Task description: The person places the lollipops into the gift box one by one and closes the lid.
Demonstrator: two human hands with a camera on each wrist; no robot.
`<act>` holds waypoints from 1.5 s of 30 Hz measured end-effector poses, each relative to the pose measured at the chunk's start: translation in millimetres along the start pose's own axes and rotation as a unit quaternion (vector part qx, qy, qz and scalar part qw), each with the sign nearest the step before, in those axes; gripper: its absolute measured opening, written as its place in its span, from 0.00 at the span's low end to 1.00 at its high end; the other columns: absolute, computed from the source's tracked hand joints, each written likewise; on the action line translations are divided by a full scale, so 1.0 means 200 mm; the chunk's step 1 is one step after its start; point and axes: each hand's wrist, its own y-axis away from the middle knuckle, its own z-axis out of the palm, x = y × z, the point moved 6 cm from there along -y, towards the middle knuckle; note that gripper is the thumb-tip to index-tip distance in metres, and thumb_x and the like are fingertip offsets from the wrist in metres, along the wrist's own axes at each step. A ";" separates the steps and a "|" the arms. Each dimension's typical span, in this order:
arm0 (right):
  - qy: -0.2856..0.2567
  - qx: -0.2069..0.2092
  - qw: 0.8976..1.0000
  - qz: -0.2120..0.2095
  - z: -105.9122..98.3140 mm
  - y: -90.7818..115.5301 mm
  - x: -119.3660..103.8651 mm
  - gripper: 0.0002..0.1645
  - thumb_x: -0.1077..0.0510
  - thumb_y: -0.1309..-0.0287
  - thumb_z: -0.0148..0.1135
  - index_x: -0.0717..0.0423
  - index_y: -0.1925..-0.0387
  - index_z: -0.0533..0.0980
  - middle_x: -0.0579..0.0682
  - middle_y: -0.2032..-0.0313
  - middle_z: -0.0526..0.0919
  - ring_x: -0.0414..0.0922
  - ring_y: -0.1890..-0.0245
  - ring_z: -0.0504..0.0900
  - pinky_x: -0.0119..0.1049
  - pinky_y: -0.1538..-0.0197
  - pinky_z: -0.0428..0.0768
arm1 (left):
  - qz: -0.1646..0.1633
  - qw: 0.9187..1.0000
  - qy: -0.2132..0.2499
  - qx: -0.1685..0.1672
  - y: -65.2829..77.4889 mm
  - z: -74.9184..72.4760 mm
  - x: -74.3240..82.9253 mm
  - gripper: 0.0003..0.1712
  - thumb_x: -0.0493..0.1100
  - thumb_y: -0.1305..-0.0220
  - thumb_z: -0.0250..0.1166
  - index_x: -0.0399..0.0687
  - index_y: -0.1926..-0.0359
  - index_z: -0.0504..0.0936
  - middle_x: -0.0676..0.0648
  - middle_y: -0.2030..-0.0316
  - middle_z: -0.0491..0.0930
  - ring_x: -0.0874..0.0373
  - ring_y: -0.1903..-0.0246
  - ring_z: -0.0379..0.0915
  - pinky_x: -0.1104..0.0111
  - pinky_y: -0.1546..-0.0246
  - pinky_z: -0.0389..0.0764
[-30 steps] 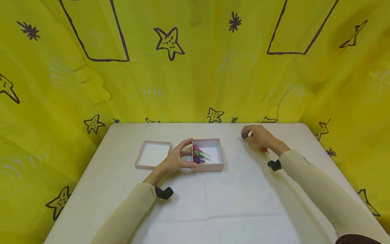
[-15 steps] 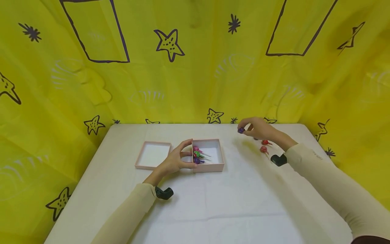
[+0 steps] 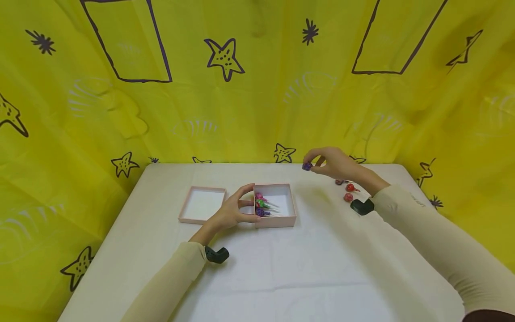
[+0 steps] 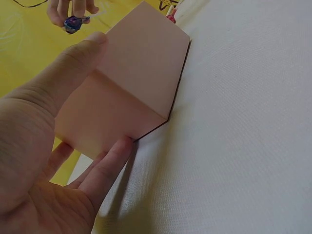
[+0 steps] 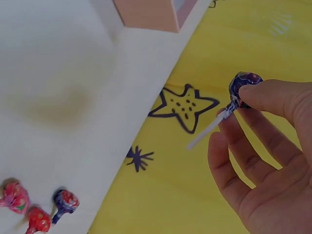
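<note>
A lollipop in a dark purple wrapper (image 5: 242, 87) is pinched by its head between the thumb and fingers of my right hand (image 3: 331, 163), raised above the back of the table. Its white stick points away from the palm in the right wrist view. My left hand (image 3: 231, 210) grips the left side of an open pale pink box (image 3: 275, 222), thumb and fingers spread around its walls. Inside lie a pink lollipop (image 3: 259, 196), a green one (image 3: 260, 204) and a purple one (image 3: 261, 212), side by side with sticks pointing right.
Left of the box lies its shallow pink lid (image 3: 202, 204), inner side up. On the right of the white table (image 3: 306, 264) are several lollipops, among them a red one (image 3: 350, 187) and a pinkish one (image 3: 348, 197). A yellow curtain (image 3: 257, 89) hangs behind the table.
My right hand has lifted the purple lollipop off the table and carried it up and left, uncovering the lollipops on the right. The left hand and box have stayed in place.
</note>
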 end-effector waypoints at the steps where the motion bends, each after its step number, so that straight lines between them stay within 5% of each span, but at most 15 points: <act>1: 0.000 0.000 1.000 -0.003 0.00 -0.01 -0.02 0.15 0.68 0.37 0.68 0.57 0.48 0.83 0.54 0.50 0.86 0.52 0.56 0.85 0.48 0.52 0.86 | 0.000 1.000 0.000 0.001 0.00 0.00 0.00 0.61 0.41 0.47 0.82 0.52 0.19 0.54 0.44 0.21 0.55 0.41 0.33 0.71 0.49 0.39 0.78; 12: 0.000 -0.009 1.000 -0.027 0.07 -0.09 -0.15 0.19 0.68 0.36 0.67 0.60 0.44 0.82 0.57 0.47 0.86 0.51 0.57 0.86 0.43 0.58 0.86 | -0.008 1.000 0.002 -0.001 0.00 0.00 -0.02 0.61 0.40 0.47 0.82 0.55 0.19 0.54 0.46 0.21 0.55 0.42 0.33 0.70 0.48 0.38 0.77; 25: -0.040 -0.017 0.997 -0.065 0.22 -0.19 -0.28 0.17 0.68 0.37 0.68 0.61 0.47 0.83 0.53 0.51 0.88 0.51 0.56 0.86 0.43 0.53 0.87 | -0.009 1.000 0.012 -0.002 0.00 0.01 -0.01 0.60 0.41 0.45 0.81 0.56 0.19 0.54 0.47 0.21 0.54 0.41 0.32 0.69 0.46 0.37 0.75; 45: -0.081 -0.023 0.996 -0.036 0.52 -0.20 -0.26 0.16 0.67 0.38 0.69 0.55 0.49 0.85 0.51 0.55 0.88 0.49 0.57 0.83 0.42 0.51 0.84 | -0.006 1.000 0.019 -0.004 -0.01 0.00 -0.02 0.61 0.40 0.45 0.81 0.54 0.19 0.53 0.46 0.21 0.54 0.41 0.32 0.69 0.45 0.37 0.75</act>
